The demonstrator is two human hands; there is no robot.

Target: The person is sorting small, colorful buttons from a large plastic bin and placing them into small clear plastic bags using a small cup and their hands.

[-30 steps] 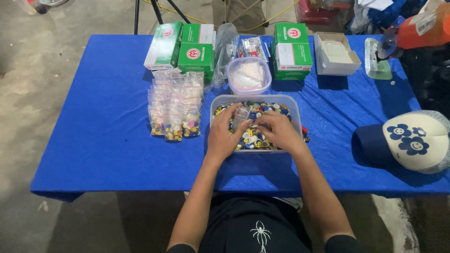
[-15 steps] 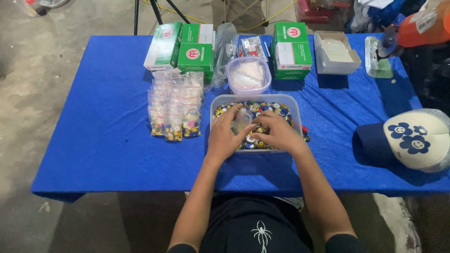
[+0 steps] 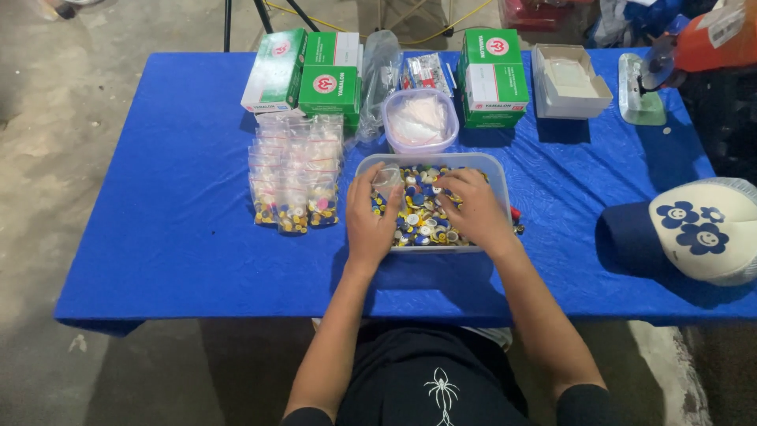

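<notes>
While both hands rest in the clear tub (image 3: 495,170) of bottle caps (image 3: 419,217) mid-desk, the left hand (image 3: 371,221) pinches a small clear bag (image 3: 386,178); the right hand's (image 3: 471,209) grip curls onto caps, closure unclear.

a: where are the hands?
b: both in the clear plastic tub (image 3: 495,167) on the blue table (image 3: 173,197). the left hand (image 3: 371,217) pinches a small clear bag (image 3: 386,178) held open over the coloured caps (image 3: 422,221); the right hand (image 3: 471,209) lies curled on the caps, fingers down among them.
a: what's around the tub?
b: filled little bags (image 3: 293,181) lie in rows just to its left. behind it sits a round tub (image 3: 419,120) of empty bags, with green boxes (image 3: 331,75) on either side. a blue and white cap (image 3: 694,229) rests well apart at the right.
</notes>
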